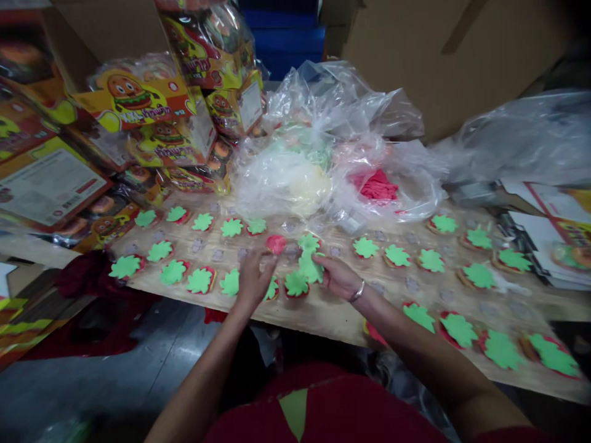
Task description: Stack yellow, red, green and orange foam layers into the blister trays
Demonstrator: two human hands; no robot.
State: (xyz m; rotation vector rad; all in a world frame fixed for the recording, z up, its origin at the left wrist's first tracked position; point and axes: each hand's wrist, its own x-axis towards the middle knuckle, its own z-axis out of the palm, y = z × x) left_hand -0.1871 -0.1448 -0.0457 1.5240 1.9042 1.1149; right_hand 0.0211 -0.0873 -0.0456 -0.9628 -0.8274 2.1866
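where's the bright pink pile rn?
Head view, right of centre: the bright pink pile lies in a clear plastic bag, beyond the right hand that holds green pieces.

Wooden desk [323, 315] above a grey floor [178, 363] with thin seams; behind, a brown cardboard panel [406, 55] and blue surface [286, 44]; lighting dim.

Bright green leaf-shaped pieces [309, 269], red edges showing beneath many, on pale tan tabletop [332, 314].
Disc [276, 244] mid-table: pinkish red. Far bags [341, 86]: clear; contents pink-red on right, pale yellow left of that. Boxes [133, 98] far left: yellow/orange, burger cartoon print. Cardboard [462, 61] far right: brown. Bracelet [357, 291]: silver. Shirt [351, 406], near: dark red, yellow-green triangle [294, 411].
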